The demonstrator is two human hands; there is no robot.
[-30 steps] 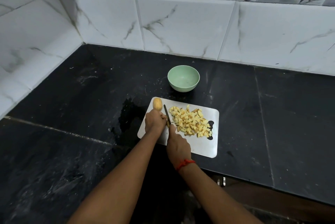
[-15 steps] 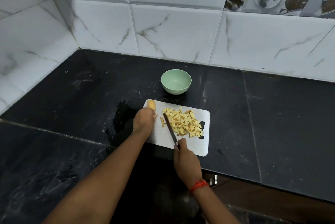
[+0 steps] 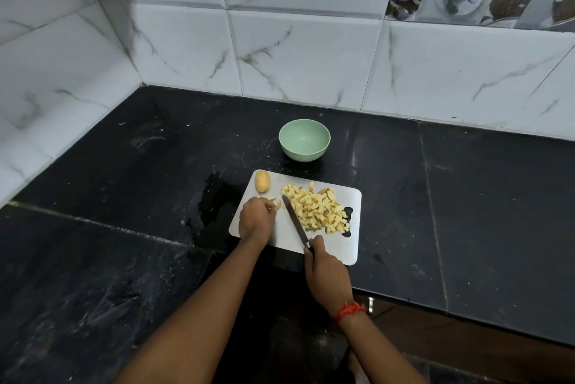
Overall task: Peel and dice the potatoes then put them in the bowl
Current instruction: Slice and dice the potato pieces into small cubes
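Diced potatoes [image 3: 317, 211] heaped on the right half of the cutting board [image 3: 348, 248], peeled potato [image 3: 262, 182] at its far-left corner, left hand [image 3: 256, 219] pinching a potato slice [image 3: 278, 204], right hand [image 3: 326, 274] gripping the knife [image 3: 295, 220], bowl [image 3: 304, 140] just beyond.

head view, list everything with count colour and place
black stone counter: 1, black, under everything
marbled wall tiles: several, white, behind and left
flat rectangular cutting board: 1, light grey, counter's front edge
pale green round bowl: 1, green, counter behind board
diced potato pile: 1, yellow, board's right half
uncut potato piece: 1, yellow-brown, board's far left corner
long-bladed kitchen knife: 1, dark, left of pile
left hand: 1, board's left side
right hand: 1, red wrist thread, grips knife handle
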